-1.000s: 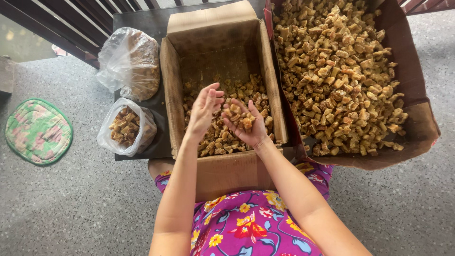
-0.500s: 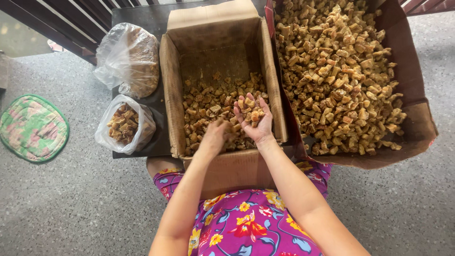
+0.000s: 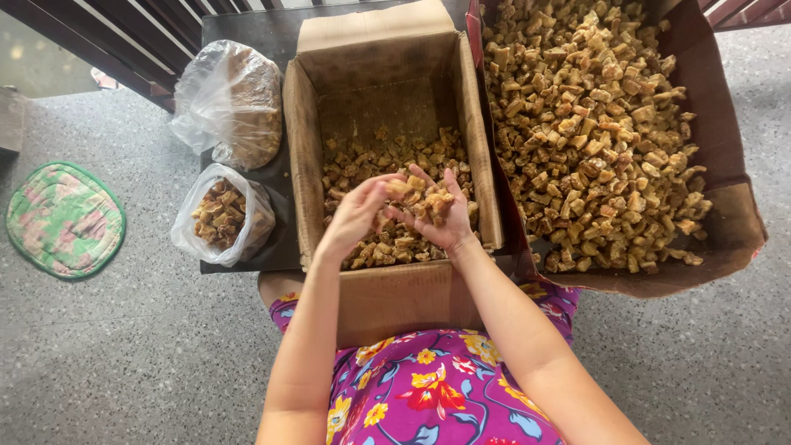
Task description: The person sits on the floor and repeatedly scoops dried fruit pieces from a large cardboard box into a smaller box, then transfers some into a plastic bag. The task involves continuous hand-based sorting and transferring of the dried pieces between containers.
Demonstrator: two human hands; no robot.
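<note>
Head view: we're over the middle box (image 3: 306, 148). Right hand (image 3: 437, 216) cupped open, holding brown chunks (image 3: 420, 200); left hand (image 3: 356, 216) loosely curled against them. Fuller box (image 3: 725, 156) right of it, two bags (image 3: 222, 213) left.

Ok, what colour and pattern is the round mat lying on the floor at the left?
The mat is green-edged with a pink and green floral print, seen in the head view.

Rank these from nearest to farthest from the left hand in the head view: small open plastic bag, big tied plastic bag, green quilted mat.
From the left hand:
1. Small open plastic bag, just to its left on the dark tray.
2. Big tied plastic bag, farther up and left, behind the small one.
3. Green quilted mat, far left on the floor.
</note>
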